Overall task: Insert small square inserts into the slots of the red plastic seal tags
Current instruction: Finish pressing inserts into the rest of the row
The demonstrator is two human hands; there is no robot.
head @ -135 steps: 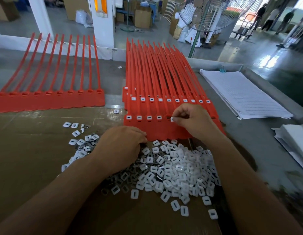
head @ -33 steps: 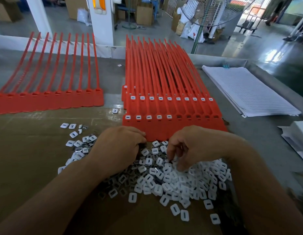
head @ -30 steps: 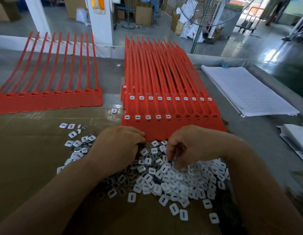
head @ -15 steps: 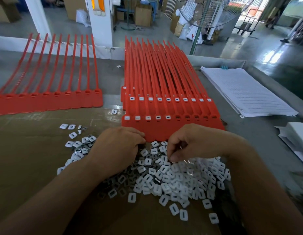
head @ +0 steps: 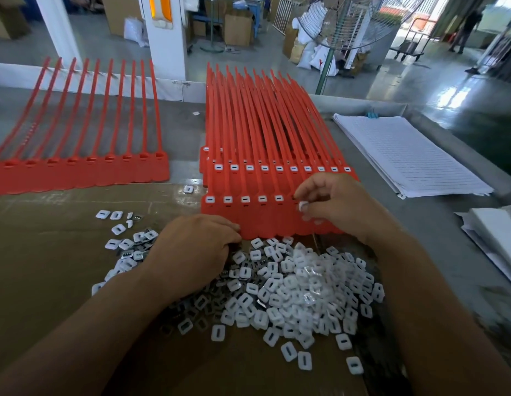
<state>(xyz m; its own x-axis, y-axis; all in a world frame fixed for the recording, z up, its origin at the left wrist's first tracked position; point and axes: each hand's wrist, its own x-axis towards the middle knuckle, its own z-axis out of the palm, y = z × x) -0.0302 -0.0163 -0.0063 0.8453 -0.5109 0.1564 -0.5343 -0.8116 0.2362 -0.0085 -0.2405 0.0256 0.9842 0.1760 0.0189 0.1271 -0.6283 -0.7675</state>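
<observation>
surface (head: 437, 224) carrying red seal tags (head: 262, 138), an open strip between them and a paper stack (head: 405, 155); insert pile (head: 300, 287) abuts the tags' near edge. left hand (head: 197, 252) curled there, grip unclear; right hand (head: 337, 207) fingers pinch one insert (head: 302, 206) above the front row.

Nothing legible anywhere: no word, number, brand or sign; only fine ruled lines, too small to read as writing, across the stack of white paper sheets (head: 405, 155) at the right of the grey desk (head: 180, 132); a red mark, too blurred to make out, on a white plastic sack (head: 320, 62) on the floor behind; faint raised marks, unreadable, along the leftmost strap in the row of flat red plastic seal tags (head: 77, 174).
</observation>
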